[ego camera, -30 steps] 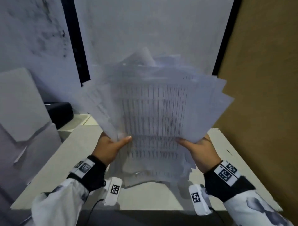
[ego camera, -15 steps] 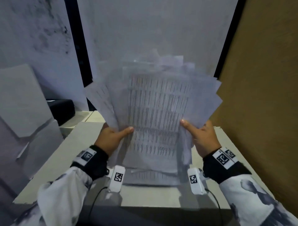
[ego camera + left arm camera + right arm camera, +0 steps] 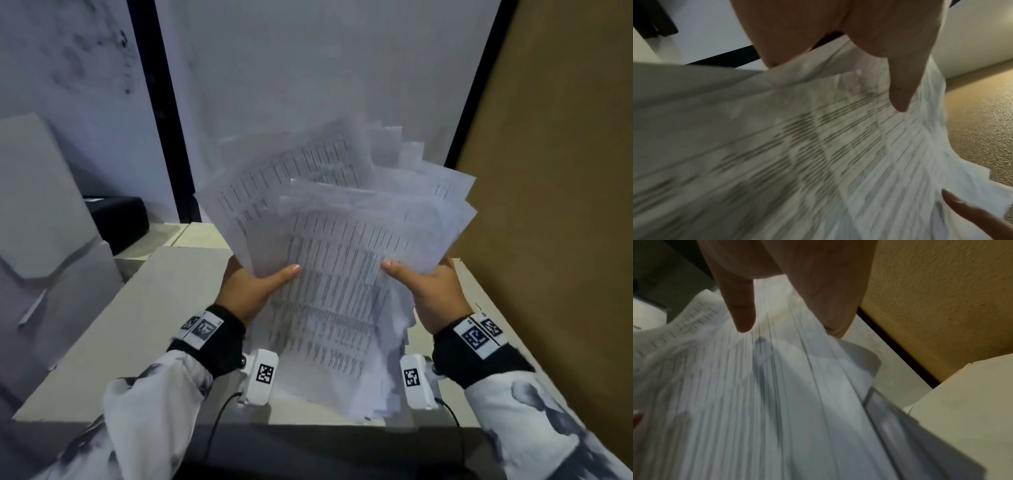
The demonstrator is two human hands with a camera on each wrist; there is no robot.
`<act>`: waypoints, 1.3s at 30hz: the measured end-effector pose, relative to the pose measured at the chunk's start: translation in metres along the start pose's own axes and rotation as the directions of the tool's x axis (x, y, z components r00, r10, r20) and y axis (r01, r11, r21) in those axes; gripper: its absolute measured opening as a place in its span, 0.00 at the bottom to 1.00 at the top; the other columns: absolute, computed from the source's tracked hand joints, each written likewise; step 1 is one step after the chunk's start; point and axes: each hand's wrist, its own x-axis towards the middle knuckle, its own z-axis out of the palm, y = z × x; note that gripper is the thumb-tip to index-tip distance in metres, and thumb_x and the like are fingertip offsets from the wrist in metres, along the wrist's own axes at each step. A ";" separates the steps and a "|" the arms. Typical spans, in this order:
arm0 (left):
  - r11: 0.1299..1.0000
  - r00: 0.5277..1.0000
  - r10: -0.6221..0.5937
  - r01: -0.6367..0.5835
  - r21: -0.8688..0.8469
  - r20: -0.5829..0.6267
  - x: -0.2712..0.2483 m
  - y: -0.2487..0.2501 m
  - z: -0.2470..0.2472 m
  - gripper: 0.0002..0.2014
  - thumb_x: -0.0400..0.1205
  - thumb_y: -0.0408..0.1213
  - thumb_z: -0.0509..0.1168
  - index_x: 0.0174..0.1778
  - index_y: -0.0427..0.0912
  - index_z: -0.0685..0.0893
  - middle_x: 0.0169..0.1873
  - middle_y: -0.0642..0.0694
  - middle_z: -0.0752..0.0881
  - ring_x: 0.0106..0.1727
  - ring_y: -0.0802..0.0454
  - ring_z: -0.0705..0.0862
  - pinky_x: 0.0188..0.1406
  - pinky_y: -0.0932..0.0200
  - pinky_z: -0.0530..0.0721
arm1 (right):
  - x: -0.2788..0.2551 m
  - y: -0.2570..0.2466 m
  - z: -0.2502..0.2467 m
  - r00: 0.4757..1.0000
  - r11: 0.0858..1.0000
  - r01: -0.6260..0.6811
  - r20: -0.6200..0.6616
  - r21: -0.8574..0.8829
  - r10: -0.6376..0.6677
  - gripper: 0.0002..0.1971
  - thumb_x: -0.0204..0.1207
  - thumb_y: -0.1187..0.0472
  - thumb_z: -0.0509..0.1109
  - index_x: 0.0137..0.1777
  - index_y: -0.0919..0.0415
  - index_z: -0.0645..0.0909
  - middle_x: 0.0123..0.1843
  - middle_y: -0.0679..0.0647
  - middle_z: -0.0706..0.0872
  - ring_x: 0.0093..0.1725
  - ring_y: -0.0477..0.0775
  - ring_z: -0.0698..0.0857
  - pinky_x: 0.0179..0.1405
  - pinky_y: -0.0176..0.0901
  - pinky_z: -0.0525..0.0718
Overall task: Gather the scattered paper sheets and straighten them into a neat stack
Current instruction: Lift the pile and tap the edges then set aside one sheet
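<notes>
A thick bundle of printed paper sheets (image 3: 339, 260) stands nearly upright over the pale table (image 3: 144, 329), its top corners fanned out unevenly and its lower edge near the table's front. My left hand (image 3: 253, 291) grips the bundle's left side, thumb across the front sheet. My right hand (image 3: 431, 291) grips the right side the same way. In the left wrist view the thumb (image 3: 900, 91) lies on the printed sheet (image 3: 797, 154). The right wrist view shows the thumb (image 3: 742, 311) on the sheets (image 3: 756, 402); the fingers behind are hidden.
A brown board wall (image 3: 561, 205) stands close on the right. White panels with black posts (image 3: 168, 113) rise behind. A black case (image 3: 120, 219) and grey cardboard boxes (image 3: 44, 219) sit at the left. Cables run off the table's front edge.
The bundle has dropped lower toward the table and tilted to the right. Both hands have kept their hold on its sides, and the fanned top sheets have shifted rightward.
</notes>
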 end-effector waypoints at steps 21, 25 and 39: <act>0.983 0.998 -0.011 0.023 -0.180 0.069 0.009 0.036 0.086 0.09 0.79 0.35 0.75 0.52 0.50 0.85 0.49 0.54 0.87 0.60 0.52 0.86 0.53 0.73 0.82 | -0.014 0.000 -0.056 0.981 0.970 0.117 -0.128 -0.212 -0.146 0.25 0.68 0.47 0.85 0.65 0.41 0.84 0.60 0.30 0.90 0.64 0.36 0.87 0.55 0.23 0.83; 0.981 0.987 0.004 0.028 -0.192 0.161 0.011 0.044 0.107 0.15 0.79 0.36 0.76 0.61 0.41 0.86 0.50 0.52 0.88 0.56 0.58 0.87 0.50 0.78 0.81 | -0.021 -0.014 -0.076 0.964 0.991 0.053 -0.251 -0.125 -0.084 0.21 0.76 0.63 0.79 0.70 0.58 0.84 0.63 0.45 0.89 0.56 0.38 0.88 0.45 0.21 0.83; 0.984 0.983 0.113 -0.091 -0.153 0.143 0.021 0.032 0.127 0.28 0.63 0.42 0.86 0.58 0.42 0.88 0.53 0.49 0.93 0.56 0.53 0.91 0.60 0.46 0.89 | -0.030 -0.015 -0.115 0.969 0.984 0.127 -0.195 -0.126 -0.150 0.17 0.69 0.77 0.79 0.55 0.60 0.88 0.48 0.42 0.96 0.52 0.45 0.94 0.46 0.34 0.91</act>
